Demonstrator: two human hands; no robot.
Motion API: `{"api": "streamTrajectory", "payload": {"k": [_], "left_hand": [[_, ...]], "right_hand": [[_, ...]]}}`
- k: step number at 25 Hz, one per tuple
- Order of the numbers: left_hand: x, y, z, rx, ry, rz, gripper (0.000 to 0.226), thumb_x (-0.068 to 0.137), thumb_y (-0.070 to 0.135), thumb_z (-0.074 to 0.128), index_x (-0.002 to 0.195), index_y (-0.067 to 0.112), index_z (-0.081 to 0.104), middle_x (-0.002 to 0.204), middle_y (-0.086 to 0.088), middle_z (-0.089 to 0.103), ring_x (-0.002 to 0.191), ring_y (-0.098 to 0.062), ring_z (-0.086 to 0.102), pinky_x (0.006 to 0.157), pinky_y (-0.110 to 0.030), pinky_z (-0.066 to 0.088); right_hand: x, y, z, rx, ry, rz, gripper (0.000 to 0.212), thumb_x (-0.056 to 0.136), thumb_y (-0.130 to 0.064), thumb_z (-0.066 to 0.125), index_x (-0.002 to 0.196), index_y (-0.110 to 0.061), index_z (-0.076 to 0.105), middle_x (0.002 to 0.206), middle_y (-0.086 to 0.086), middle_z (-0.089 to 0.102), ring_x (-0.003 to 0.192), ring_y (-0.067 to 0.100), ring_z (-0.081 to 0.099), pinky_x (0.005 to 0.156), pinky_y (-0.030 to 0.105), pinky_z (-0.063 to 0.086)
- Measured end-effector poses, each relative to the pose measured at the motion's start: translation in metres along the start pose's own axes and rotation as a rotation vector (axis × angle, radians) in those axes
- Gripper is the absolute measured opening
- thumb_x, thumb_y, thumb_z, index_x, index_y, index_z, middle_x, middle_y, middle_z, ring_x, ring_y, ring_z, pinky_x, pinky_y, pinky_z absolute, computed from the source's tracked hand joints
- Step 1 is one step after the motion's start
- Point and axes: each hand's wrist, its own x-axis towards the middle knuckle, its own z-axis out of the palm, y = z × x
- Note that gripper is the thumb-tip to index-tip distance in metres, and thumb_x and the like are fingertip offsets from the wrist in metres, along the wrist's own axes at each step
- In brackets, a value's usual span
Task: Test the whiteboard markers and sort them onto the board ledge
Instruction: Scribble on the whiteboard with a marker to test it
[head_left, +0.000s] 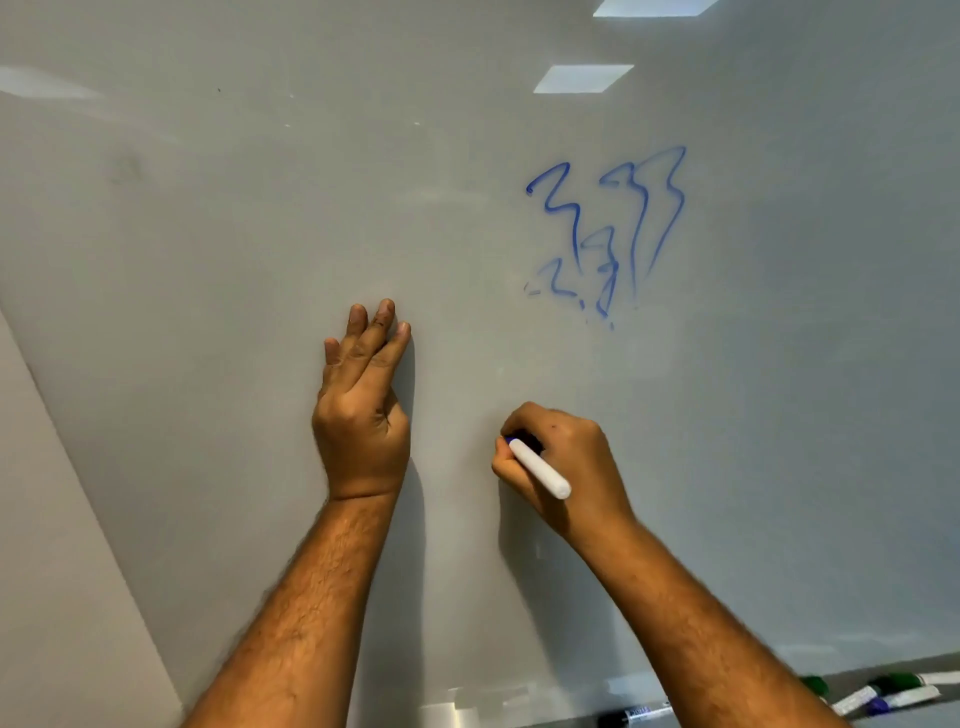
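My right hand (563, 467) grips a white-barrelled marker (543, 470) with a blue end, its tip pressed against the whiteboard (208, 260) at centre. My left hand (361, 410) lies flat on the board to the left, fingers pointing up and holding nothing. Blue scribbles (608, 234) mark the board above and to the right of my right hand. Along the ledge (571, 719) at the bottom right lie several capped markers: a black one (634, 716), a green one (813, 685), a blue one (904, 699) and another green one (914, 679).
The board's left edge slants down past a plain wall (52, 571) at the lower left. Ceiling lights (584, 79) reflect in the top of the board. A white eraser-like blur (488, 696) sits on the ledge near the bottom centre.
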Motion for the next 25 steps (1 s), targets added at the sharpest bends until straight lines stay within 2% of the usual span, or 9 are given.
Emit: {"api": "streamTrajectory", "payload": {"k": [2,4,6,9,13,15,17,22,25], "left_hand": [[0.005,0.002,-0.004,-0.072,0.05,-0.044,0.035,0.098,-0.015,0.057,0.122,0.001,0.075,0.138,-0.01,0.068,0.139,-0.026,0.058,0.119,-0.047,0.046],[0.007,0.011,-0.009,-0.114,0.057,-0.062,0.026,0.096,-0.013,0.065,0.113,0.001,0.078,0.127,-0.011,0.073,0.126,-0.022,0.068,0.108,-0.041,0.055],[0.002,0.032,-0.008,-0.186,-0.019,-0.076,0.022,0.095,-0.01,0.069,0.111,0.002,0.077,0.122,-0.009,0.074,0.117,-0.019,0.071,0.102,-0.035,0.058],[-0.02,0.068,0.006,-0.36,-0.193,-0.265,0.024,0.092,-0.008,0.073,0.11,0.008,0.075,0.11,0.0,0.072,0.106,-0.016,0.072,0.091,-0.036,0.062],[-0.05,0.107,0.031,-0.601,-0.391,-0.58,0.025,0.095,-0.001,0.072,0.11,0.018,0.078,0.106,0.005,0.077,0.106,-0.018,0.074,0.089,-0.034,0.063],[-0.062,0.126,0.043,-0.77,-0.408,-0.791,0.021,0.098,-0.002,0.067,0.108,0.013,0.077,0.104,-0.004,0.078,0.102,-0.024,0.076,0.086,-0.038,0.064],[-0.074,0.142,0.054,-0.853,-0.406,-0.927,0.02,0.099,-0.004,0.064,0.108,0.009,0.076,0.103,-0.009,0.077,0.098,-0.029,0.077,0.083,-0.038,0.065],[-0.106,0.175,0.076,-0.922,-0.561,-1.023,0.024,0.096,-0.007,0.063,0.101,0.01,0.079,0.101,-0.014,0.078,0.094,-0.028,0.077,0.076,-0.037,0.063],[-0.12,0.187,0.089,-0.901,-0.63,-1.076,0.024,0.094,-0.008,0.065,0.103,0.01,0.078,0.102,-0.017,0.078,0.09,-0.027,0.076,0.07,-0.036,0.062]], "right_hand": [[-0.006,-0.007,-0.006,0.335,0.022,0.204,0.016,0.088,-0.014,0.079,0.084,-0.022,0.066,0.073,-0.003,0.067,0.067,0.022,0.068,0.061,0.039,0.059],[-0.009,-0.009,-0.018,0.589,0.011,0.323,0.015,0.091,-0.01,0.081,0.088,-0.02,0.07,0.081,0.004,0.072,0.076,0.03,0.073,0.07,0.046,0.063],[-0.013,-0.009,-0.028,0.744,-0.002,0.394,0.012,0.093,-0.004,0.079,0.094,-0.016,0.075,0.089,0.009,0.076,0.086,0.032,0.077,0.08,0.05,0.067],[-0.019,-0.002,-0.04,0.936,0.038,0.518,0.011,0.103,-0.004,0.065,0.102,-0.007,0.076,0.098,0.014,0.079,0.092,0.034,0.08,0.083,0.046,0.068],[-0.027,0.022,-0.063,0.983,0.04,0.595,0.02,0.108,-0.004,0.053,0.105,-0.002,0.073,0.098,0.017,0.079,0.09,0.036,0.08,0.079,0.041,0.069],[-0.032,0.039,-0.079,0.993,0.025,0.63,0.022,0.107,-0.002,0.052,0.103,-0.002,0.074,0.098,0.02,0.079,0.089,0.037,0.08,0.077,0.04,0.069],[-0.041,0.059,-0.093,0.997,-0.003,0.664,0.022,0.107,-0.001,0.052,0.102,-0.002,0.073,0.098,0.022,0.079,0.089,0.038,0.08,0.076,0.039,0.069],[-0.074,0.103,-0.118,1.026,-0.111,0.718,0.017,0.108,0.0,0.05,0.103,0.0,0.067,0.092,0.022,0.078,0.082,0.036,0.081,0.073,0.037,0.069],[-0.092,0.131,-0.128,1.023,-0.162,0.759,0.011,0.107,-0.003,0.057,0.099,0.004,0.061,0.088,0.024,0.078,0.079,0.034,0.082,0.07,0.036,0.068]]}}
